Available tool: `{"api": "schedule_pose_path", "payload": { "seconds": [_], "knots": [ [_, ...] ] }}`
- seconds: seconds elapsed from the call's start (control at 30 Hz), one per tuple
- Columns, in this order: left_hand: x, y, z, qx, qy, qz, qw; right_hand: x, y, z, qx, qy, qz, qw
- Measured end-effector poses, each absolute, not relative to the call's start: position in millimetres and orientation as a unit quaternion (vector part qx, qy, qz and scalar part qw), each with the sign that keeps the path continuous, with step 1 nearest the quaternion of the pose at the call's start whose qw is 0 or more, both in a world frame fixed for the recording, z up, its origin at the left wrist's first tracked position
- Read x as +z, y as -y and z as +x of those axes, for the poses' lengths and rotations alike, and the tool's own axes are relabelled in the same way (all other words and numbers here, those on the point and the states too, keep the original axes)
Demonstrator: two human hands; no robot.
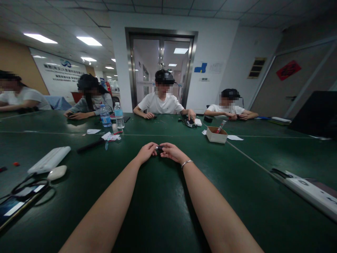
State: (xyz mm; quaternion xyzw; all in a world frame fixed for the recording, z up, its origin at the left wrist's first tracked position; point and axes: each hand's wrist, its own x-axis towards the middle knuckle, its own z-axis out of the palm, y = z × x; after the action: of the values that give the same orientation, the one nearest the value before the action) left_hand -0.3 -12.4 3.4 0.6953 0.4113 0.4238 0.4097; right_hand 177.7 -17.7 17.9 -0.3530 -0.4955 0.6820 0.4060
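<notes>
My left hand [147,153] and my right hand [172,153] meet above the green table [160,200], ahead of me. Between their fingertips is a small dark object [159,148] with a shiny, silvery part towards the left; it is too small to name more exactly. The fingers of my left hand pinch its left end. My right hand is closed round its right end, which the fingers partly hide. A metal bracelet [186,164] circles my right wrist.
Left lie a phone [21,203] with a cable, a white case-like block [50,160] and a dark stick-like thing [91,145]. Two water bottles [119,116] stand beyond. An open box [216,135] and a power strip [310,191] are right. Several people sit opposite.
</notes>
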Motion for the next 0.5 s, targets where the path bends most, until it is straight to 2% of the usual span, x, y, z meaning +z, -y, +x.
{"api": "schedule_pose_path", "payload": {
  "seconds": [0.5],
  "knots": [
    [-0.1, 11.4, -0.9, 0.429, -0.429, 0.681, 0.411, 18.0, 18.5, 178.4, 0.683, 0.498, -0.347, 0.406]
  ]
}}
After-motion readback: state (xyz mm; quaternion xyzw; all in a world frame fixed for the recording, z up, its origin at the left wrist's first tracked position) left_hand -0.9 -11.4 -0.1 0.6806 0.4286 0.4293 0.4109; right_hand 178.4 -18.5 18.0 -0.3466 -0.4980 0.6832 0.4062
